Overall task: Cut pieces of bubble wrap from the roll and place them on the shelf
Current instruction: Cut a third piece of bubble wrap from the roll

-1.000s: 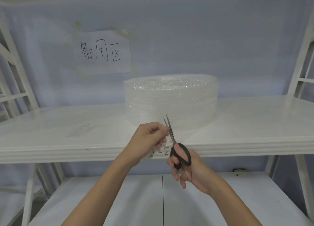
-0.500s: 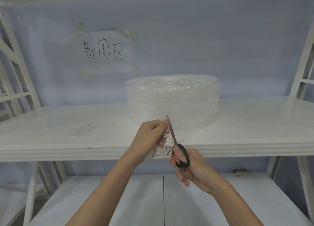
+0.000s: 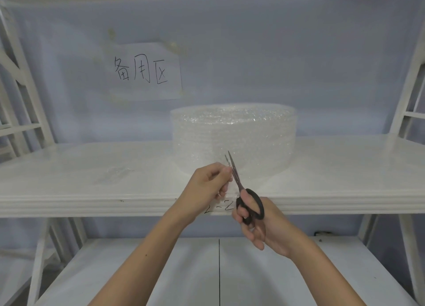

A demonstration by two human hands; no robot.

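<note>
A wide roll of clear bubble wrap (image 3: 233, 135) lies flat on the white middle shelf (image 3: 69, 186). Its loose end hangs toward me over the shelf's front edge. My left hand (image 3: 207, 186) pinches that loose end. My right hand (image 3: 257, 222) grips black-handled scissors (image 3: 243, 190), whose blades point up and slightly apart into the wrap just right of my left fingers. A small clear piece of bubble wrap (image 3: 115, 174) lies on the shelf to the left of the roll.
A paper sign (image 3: 142, 71) with handwritten characters is taped to the blue back wall. White shelf uprights stand at the left (image 3: 20, 80) and right (image 3: 411, 94). A lower white shelf (image 3: 161, 271) spreads below my arms. "2-2" is written on the shelf's front edge.
The scissors have moved a little farther up into the wrap and their blades have parted slightly. My left hand keeps its pinch on the loose end.
</note>
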